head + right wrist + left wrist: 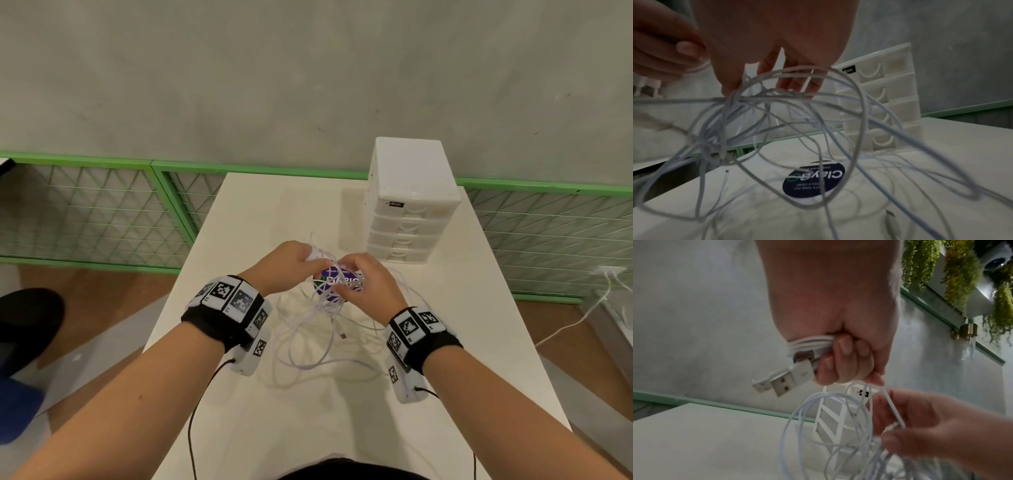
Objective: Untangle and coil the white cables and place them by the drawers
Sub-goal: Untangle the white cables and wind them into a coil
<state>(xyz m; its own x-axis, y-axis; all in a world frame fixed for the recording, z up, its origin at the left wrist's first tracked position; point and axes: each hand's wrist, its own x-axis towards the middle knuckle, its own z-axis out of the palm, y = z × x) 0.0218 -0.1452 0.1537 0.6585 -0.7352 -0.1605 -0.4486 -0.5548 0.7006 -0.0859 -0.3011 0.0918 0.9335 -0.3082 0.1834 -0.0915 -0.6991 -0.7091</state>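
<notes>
Holding a few coiled turns and two USB-A plugs (777,382) in a tight fist, the left hand (284,263) sits above the white table (462,342); right hand (368,284) pinches one strand of the white cables (308,342), rest dangling in a loose tangle in front of the white drawer unit (411,202); thin, floppy, light stuff, snags easily; I'd grab near a plug and feed slowly.

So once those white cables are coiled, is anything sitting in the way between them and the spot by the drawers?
Nothing visible does. The white cables hang tangled from both hands, and the table between them and the drawers looks bare. Only a round dark sticker lies flat under the tangle.
</notes>
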